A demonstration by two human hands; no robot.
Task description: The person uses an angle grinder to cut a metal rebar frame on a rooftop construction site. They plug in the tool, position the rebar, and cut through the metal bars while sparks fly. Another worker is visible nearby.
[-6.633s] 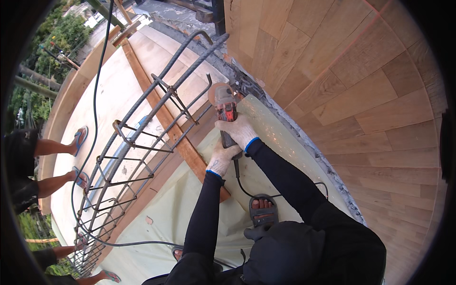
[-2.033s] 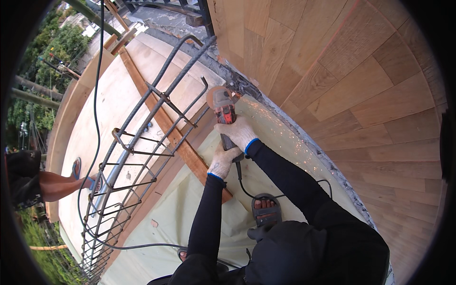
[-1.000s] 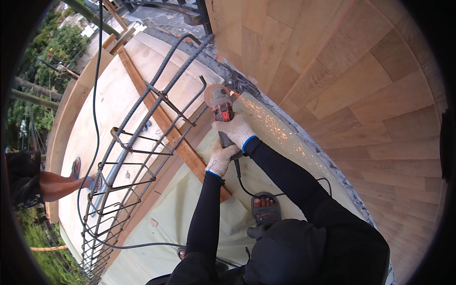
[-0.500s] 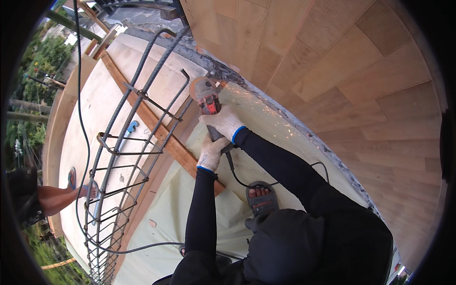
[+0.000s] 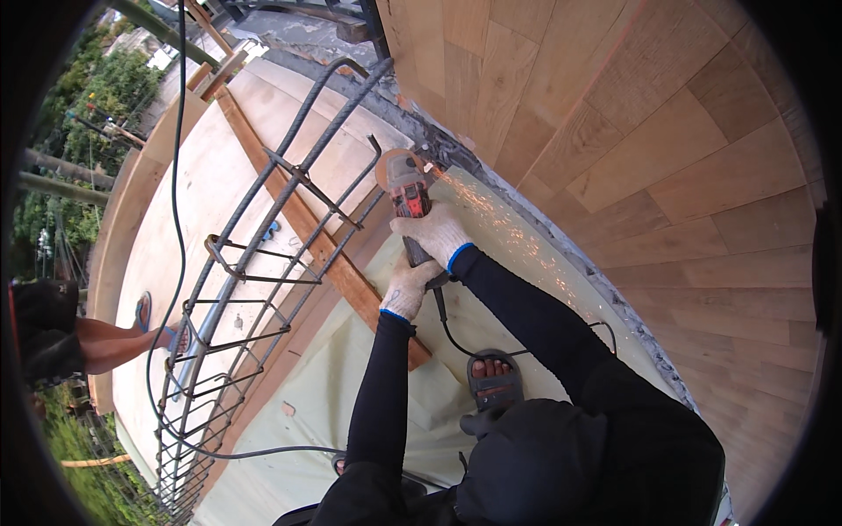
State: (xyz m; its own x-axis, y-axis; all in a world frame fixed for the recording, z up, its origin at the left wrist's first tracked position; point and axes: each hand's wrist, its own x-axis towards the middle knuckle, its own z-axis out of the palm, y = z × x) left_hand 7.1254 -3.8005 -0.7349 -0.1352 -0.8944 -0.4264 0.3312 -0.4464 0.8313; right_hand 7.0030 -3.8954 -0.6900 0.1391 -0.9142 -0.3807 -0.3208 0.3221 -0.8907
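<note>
A red and dark grey angle grinder (image 5: pixel 410 198) is gripped in both my hands, its disc up against the broken concrete edge (image 5: pixel 456 156). My right hand (image 5: pixel 436 233), in a white knit glove with a blue cuff, wraps round the body behind the grinder's head. Lower down, my left hand (image 5: pixel 407 287), gloved the same way, closes on the rear handle. Orange sparks (image 5: pixel 500 210) stream off the disc toward the lower right. From the handle a black cord (image 5: pixel 445 326) hangs down. The exact contact point of the disc is hard to make out.
A long rebar cage (image 5: pixel 263 206) lies on the left over pale boards (image 5: pixel 175 263), beside a brown timber strip (image 5: pixel 303 226). Wood-look flooring (image 5: pixel 649 149) fills the right. Another person's sandalled foot (image 5: pixel 175 337) is at far left. A black cable (image 5: pixel 178 158) crosses there.
The whole view has shifted, so the grinder and my hands appear a little farther right. Sparks look denser and brighter. Both hands keep their hold.
</note>
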